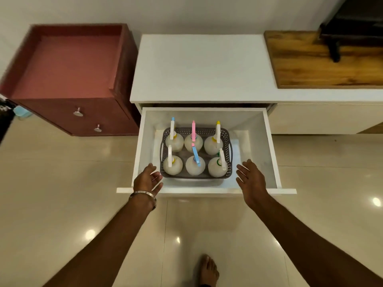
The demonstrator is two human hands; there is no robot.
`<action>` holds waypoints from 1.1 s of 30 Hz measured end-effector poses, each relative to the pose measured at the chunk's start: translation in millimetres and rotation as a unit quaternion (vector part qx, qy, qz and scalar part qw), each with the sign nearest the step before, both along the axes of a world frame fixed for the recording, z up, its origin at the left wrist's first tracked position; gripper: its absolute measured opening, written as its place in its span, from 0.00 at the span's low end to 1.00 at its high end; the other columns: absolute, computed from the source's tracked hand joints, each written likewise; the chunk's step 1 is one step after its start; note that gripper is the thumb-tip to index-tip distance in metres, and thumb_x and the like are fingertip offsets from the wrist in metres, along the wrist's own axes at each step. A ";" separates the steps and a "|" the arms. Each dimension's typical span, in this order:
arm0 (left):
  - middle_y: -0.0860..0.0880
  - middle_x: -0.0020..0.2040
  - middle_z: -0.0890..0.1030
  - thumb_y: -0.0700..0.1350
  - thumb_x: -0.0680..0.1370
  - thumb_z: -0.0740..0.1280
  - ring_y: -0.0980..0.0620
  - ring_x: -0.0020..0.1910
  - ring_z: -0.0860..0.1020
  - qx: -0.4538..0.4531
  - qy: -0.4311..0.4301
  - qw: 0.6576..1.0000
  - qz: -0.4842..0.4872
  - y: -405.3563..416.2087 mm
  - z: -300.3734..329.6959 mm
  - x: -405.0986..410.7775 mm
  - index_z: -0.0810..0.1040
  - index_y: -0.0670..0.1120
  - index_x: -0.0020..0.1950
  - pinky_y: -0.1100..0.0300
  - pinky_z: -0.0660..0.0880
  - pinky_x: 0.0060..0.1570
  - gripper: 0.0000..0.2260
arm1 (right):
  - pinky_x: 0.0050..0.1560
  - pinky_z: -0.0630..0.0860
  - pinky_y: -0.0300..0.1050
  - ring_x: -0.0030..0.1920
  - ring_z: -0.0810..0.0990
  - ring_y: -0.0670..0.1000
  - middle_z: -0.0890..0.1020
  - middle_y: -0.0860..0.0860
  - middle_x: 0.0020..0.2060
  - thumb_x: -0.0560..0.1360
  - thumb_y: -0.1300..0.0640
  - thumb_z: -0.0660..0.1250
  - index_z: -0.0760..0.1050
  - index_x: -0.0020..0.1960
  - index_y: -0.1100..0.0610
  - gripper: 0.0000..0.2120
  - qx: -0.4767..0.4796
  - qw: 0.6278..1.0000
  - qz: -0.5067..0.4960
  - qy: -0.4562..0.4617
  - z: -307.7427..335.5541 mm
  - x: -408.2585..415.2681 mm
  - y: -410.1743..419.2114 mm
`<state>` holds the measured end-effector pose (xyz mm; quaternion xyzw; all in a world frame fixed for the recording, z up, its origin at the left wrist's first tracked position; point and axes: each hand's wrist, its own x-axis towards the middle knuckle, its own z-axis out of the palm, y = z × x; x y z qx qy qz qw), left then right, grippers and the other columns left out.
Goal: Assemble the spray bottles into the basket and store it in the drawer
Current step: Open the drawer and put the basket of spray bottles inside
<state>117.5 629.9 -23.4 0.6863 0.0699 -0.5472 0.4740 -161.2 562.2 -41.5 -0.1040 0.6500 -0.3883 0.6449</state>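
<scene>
basket (pixel 195 176): grey, sits inside the open drawer (pixel 271 154), six spray bottles (pixel 173 163) upright in it
left hand (pixel 147 179): fingers spread loose, holding nothing, just left of basket
right hand (pixel 251 179): fingers straight, holding nothing, right of basket, a bit farther off
key relation: both hands over the drawer front, basket between them
likely next: push drawer shut

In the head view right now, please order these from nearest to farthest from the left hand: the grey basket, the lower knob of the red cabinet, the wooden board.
From the left hand:
1. Grey basket, just to its right inside the open drawer.
2. Lower knob on the red cabinet front, up and to the left.
3. Wooden board, far right on the white counter.
</scene>
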 end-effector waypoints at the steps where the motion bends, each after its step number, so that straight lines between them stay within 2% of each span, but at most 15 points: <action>1: 0.50 0.39 0.77 0.54 0.77 0.65 0.53 0.40 0.78 -0.005 0.018 1.000 0.008 9.8 3.6 -4.9 0.77 0.49 0.45 0.58 0.74 0.42 0.09 | 0.68 0.69 0.51 0.66 0.75 0.55 0.77 0.57 0.66 0.82 0.50 0.61 0.70 0.71 0.59 0.21 -0.004 1.000 -0.011 -0.010 5.0 2.7 11.8; 5: 0.49 0.43 0.78 0.58 0.77 0.64 0.51 0.43 0.79 -0.023 0.076 0.996 0.032 49.0 7.9 -26.5 0.77 0.48 0.46 0.57 0.74 0.46 0.14 | 0.66 0.71 0.51 0.65 0.77 0.56 0.79 0.57 0.64 0.81 0.48 0.61 0.72 0.68 0.60 0.21 -0.008 0.999 -0.036 -0.033 18.3 9.9 60.0; 9: 0.44 0.55 0.78 0.62 0.76 0.63 0.46 0.54 0.79 -0.037 0.136 0.989 0.055 82.7 4.2 -49.5 0.76 0.46 0.52 0.51 0.73 0.58 0.20 | 0.65 0.71 0.52 0.63 0.77 0.57 0.78 0.59 0.64 0.80 0.44 0.62 0.73 0.64 0.60 0.21 0.009 0.996 -0.062 -0.060 16.1 11.0 99.4; 11: 0.42 0.60 0.77 0.64 0.75 0.62 0.43 0.60 0.77 -0.041 0.169 0.981 0.080 96.7 -1.3 -60.6 0.73 0.45 0.59 0.48 0.72 0.62 0.25 | 0.67 0.70 0.54 0.65 0.76 0.59 0.75 0.60 0.67 0.80 0.41 0.60 0.70 0.66 0.60 0.25 0.025 0.991 -0.088 -0.096 10.1 9.5 116.0; 13: 0.41 0.63 0.75 0.66 0.74 0.62 0.41 0.64 0.75 -0.050 0.187 0.976 0.100 104.4 -7.7 -68.0 0.69 0.45 0.66 0.46 0.71 0.63 0.30 | 0.72 0.66 0.57 0.70 0.71 0.61 0.70 0.61 0.71 0.79 0.38 0.59 0.64 0.73 0.60 0.33 0.036 0.982 -0.111 -0.150 3.6 9.2 128.0; 16: 0.40 0.66 0.73 0.67 0.74 0.61 0.41 0.64 0.75 -0.056 0.184 0.975 0.110 101.5 -16.3 -70.0 0.64 0.45 0.71 0.46 0.71 0.62 0.34 | 0.74 0.61 0.60 0.74 0.66 0.64 0.64 0.61 0.76 0.78 0.35 0.57 0.56 0.79 0.58 0.38 0.046 0.970 -0.130 -0.202 -5.8 7.3 131.1; 20: 0.40 0.69 0.71 0.68 0.73 0.61 0.41 0.63 0.76 -0.062 0.170 0.980 0.087 90.7 -27.7 -70.2 0.58 0.46 0.75 0.45 0.70 0.65 0.38 | 0.74 0.61 0.62 0.75 0.65 0.63 0.62 0.59 0.77 0.77 0.35 0.56 0.52 0.80 0.56 0.39 0.045 0.966 -0.133 -0.217 -15.5 3.1 122.3; 24: 0.41 0.75 0.65 0.69 0.73 0.59 0.41 0.69 0.71 -0.074 0.168 0.980 0.076 73.3 -28.3 -68.8 0.52 0.49 0.79 0.43 0.66 0.69 0.41 | 0.75 0.57 0.63 0.77 0.60 0.62 0.56 0.58 0.79 0.76 0.33 0.57 0.48 0.81 0.53 0.41 0.038 0.962 -0.124 -0.242 -18.2 2.1 103.6; 28: 0.40 0.77 0.60 0.69 0.74 0.58 0.41 0.72 0.68 -0.081 0.174 0.978 0.077 51.8 -30.4 -65.5 0.50 0.48 0.79 0.44 0.66 0.68 0.42 | 0.75 0.55 0.61 0.76 0.62 0.62 0.63 0.60 0.77 0.76 0.33 0.57 0.54 0.80 0.57 0.41 0.030 0.959 -0.123 -0.252 -20.9 1.5 79.8; 33: 0.39 0.77 0.60 0.69 0.74 0.59 0.41 0.71 0.69 -0.076 0.175 0.978 0.090 34.4 -32.7 -62.0 0.50 0.48 0.79 0.46 0.68 0.66 0.42 | 0.76 0.55 0.61 0.75 0.64 0.63 0.64 0.60 0.76 0.76 0.34 0.58 0.56 0.79 0.58 0.41 0.038 0.959 -0.126 -0.251 -23.3 5.8 61.0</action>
